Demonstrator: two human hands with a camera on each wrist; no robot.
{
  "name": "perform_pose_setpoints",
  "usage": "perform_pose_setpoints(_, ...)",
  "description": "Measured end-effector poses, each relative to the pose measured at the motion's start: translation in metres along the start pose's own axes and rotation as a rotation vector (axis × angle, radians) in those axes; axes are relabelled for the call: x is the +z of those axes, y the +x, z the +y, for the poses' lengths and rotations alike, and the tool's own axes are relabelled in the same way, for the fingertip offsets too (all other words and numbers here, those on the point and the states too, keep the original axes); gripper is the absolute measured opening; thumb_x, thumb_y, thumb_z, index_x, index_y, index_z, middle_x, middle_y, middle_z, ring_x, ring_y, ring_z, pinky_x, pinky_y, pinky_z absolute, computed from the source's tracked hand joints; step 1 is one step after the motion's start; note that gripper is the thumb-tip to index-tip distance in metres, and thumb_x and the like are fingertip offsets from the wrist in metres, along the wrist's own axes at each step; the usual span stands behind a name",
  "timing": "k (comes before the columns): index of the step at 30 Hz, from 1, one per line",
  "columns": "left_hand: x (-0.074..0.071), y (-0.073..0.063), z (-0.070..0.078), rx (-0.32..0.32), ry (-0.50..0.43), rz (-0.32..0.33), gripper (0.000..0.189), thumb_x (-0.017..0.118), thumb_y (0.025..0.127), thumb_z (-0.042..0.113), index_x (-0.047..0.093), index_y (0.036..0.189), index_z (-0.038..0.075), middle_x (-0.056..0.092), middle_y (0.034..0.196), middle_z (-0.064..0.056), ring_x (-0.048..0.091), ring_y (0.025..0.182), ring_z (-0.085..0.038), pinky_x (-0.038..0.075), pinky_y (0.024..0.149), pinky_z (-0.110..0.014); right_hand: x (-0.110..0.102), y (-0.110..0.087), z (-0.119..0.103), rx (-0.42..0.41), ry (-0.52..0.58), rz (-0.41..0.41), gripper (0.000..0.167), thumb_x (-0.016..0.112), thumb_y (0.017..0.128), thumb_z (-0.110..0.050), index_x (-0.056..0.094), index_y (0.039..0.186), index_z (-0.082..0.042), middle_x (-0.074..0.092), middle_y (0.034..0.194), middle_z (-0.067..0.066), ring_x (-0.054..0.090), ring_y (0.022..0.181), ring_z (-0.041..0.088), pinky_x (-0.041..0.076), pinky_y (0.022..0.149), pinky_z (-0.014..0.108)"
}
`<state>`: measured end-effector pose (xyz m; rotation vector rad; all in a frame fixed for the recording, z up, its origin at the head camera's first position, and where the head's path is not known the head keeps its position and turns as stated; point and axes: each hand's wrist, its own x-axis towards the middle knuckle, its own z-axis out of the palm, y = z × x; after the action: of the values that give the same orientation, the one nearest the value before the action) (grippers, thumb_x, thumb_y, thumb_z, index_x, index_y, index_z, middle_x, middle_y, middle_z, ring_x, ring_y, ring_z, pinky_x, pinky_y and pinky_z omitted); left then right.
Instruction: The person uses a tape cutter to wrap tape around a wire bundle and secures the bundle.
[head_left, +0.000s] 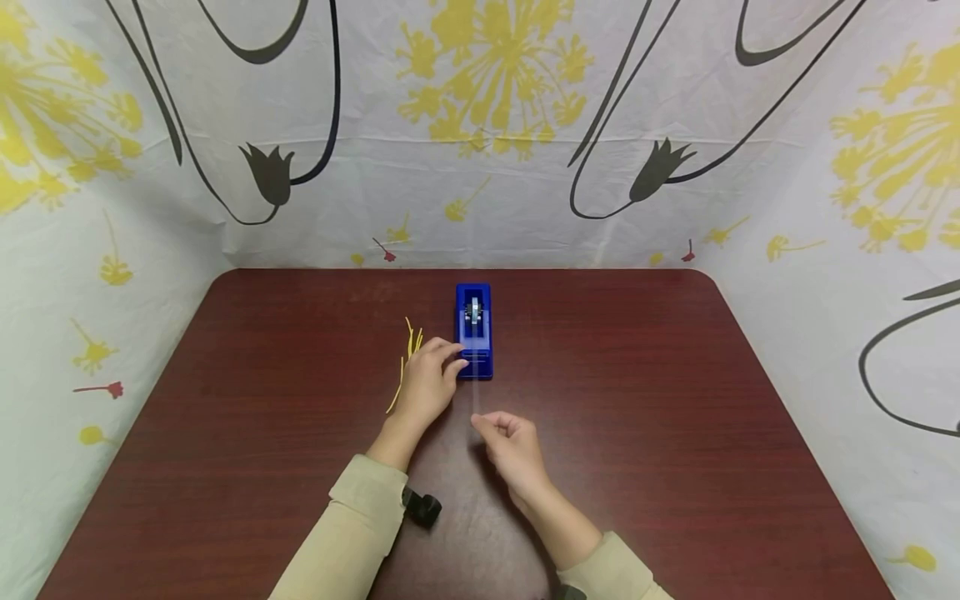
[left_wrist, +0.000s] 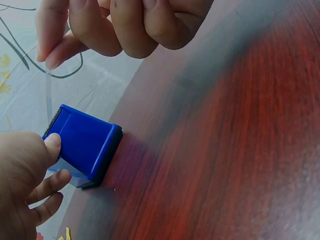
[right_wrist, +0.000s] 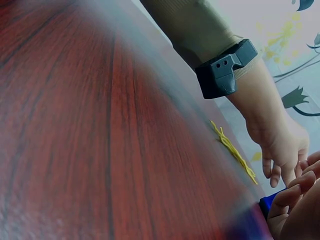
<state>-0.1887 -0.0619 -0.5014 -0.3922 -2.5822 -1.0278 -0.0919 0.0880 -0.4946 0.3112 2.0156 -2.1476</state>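
A blue tape dispenser [head_left: 483, 365] with a roll of clear tape [head_left: 474, 310] inside stands near the back middle of the table. My left hand [head_left: 427, 379] holds it by its left front side; in the left wrist view the thumb rests on its front face near the toothed cutter [left_wrist: 52, 121]. From the dispenser a strip of clear tape [head_left: 476, 398] stretches toward me. My right hand [head_left: 517, 454] pinches the strip's free end between thumb and index finger, in front of the dispenser. In the right wrist view the right hand [right_wrist: 302, 210] partly hides the dispenser.
Several thin yellow strands [head_left: 410, 336] lie on the dark red wooden table [head_left: 637, 400], just left of my left hand. A patterned cloth [head_left: 525, 208] hangs behind the table and along both sides. A black wrist mount [head_left: 422, 508] sits at my left cuff.
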Motion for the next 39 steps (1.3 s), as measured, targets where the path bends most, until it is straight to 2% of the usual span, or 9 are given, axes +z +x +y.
perform_pose_setpoints(8, 0.0001, -0.0003, 0.0002, -0.01, 0.0, -0.013, 0.025, 0.076, 0.092, 0.014, 0.076, 0.114, 0.003, 0.07, 0.103, -0.008, 0.068, 0.095, -0.027, 0.053, 0.086, -0.041, -0.0006, -0.0022, -0.0021, 0.002, -0.002, 0.0, 0.027, 0.07, 0.095, -0.014, 0.068, 0.095, 0.013, 0.043, 0.053, -0.009, 0.032, 0.045, 0.003, 0.027, 0.044, 0.018)
perform_pose_setpoints(16, -0.001, -0.0006, 0.0005, -0.003, -0.007, 0.008, 0.024, 0.077, 0.091, 0.013, 0.076, 0.113, 0.004, 0.07, 0.102, -0.008, 0.068, 0.095, -0.027, 0.053, 0.086, -0.042, -0.0006, -0.0044, -0.0027, -0.004, -0.014, -0.002, 0.027, 0.07, 0.095, -0.014, 0.068, 0.096, 0.013, 0.044, 0.053, -0.008, 0.033, 0.046, 0.003, 0.028, 0.044, 0.018)
perform_pose_setpoints(39, -0.0008, -0.0002, 0.0008, 0.002, -0.007, 0.008, 0.024, 0.077, 0.091, 0.013, 0.076, 0.113, 0.004, 0.07, 0.102, -0.008, 0.069, 0.095, -0.027, 0.053, 0.086, -0.041, -0.0011, -0.0081, 0.0035, -0.005, -0.019, 0.014, 0.028, 0.069, 0.094, -0.013, 0.068, 0.096, 0.015, 0.045, 0.054, -0.008, 0.036, 0.048, 0.003, 0.03, 0.046, 0.018)
